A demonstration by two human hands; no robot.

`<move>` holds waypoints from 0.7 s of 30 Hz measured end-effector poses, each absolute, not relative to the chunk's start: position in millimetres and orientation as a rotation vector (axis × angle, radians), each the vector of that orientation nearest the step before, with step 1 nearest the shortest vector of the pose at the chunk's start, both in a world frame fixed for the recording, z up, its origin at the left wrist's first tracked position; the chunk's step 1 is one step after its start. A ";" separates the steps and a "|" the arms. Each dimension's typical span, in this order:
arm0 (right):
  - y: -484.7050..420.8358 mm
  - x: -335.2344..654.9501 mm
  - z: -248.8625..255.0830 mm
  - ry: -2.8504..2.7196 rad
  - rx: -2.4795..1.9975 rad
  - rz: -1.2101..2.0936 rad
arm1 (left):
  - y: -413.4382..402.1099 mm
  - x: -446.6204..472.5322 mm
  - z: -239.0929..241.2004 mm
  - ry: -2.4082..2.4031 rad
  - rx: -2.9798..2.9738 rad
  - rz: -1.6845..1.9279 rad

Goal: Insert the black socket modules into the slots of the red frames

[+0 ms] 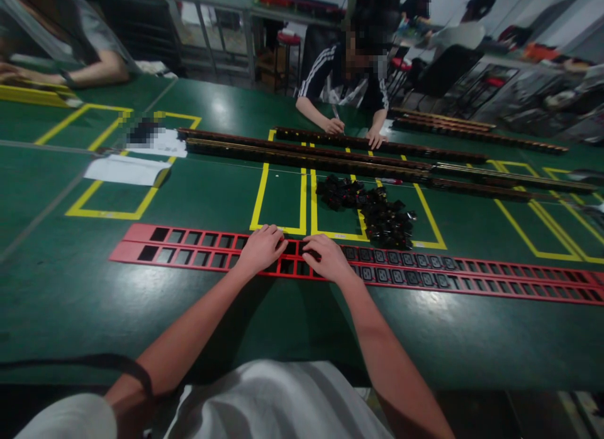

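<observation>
A long red panel strip (127, 250) with two rows of square openings lies across the table before me. My left hand (261, 248) rests over it with bent fingers, gripping the strip near its far edge. Just to the right, my right hand (329, 258) has its thumb and fingers curled together over the strip; a dark patch shows between them, but I cannot tell whether it is a part or an opening. Black power sockets (397, 276) fill several openings right of that hand. Beyond the strip lies a loose heap of black sockets (384, 216).
Long dark rails (302, 153) lie across the green table (226, 194), which has yellow tape outlines. Papers (127, 168) lie at left. A co-worker (344, 80) sits opposite, one hand holding a pen; another person's arm (99, 68) rests by a yellow strip (35, 94).
</observation>
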State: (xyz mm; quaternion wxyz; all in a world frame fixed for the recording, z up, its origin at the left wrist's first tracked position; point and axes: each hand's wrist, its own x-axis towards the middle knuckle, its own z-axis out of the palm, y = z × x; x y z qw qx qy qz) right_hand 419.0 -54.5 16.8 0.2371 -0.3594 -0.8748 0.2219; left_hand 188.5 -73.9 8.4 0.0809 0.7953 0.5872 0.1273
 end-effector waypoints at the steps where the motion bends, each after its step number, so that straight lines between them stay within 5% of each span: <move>1: -54.1 418.6 16.6 -2.399 -0.963 0.590 | -74.0 188.6 8.6 1.757 2.376 0.380; 14: -52.0 415.3 17.0 -2.279 -0.950 0.643 | -74.1 187.5 6.1 1.771 2.403 0.391; 21: -138.7 396.5 127.7 -1.609 -0.678 1.282 | -74.5 188.6 9.2 1.767 2.420 0.389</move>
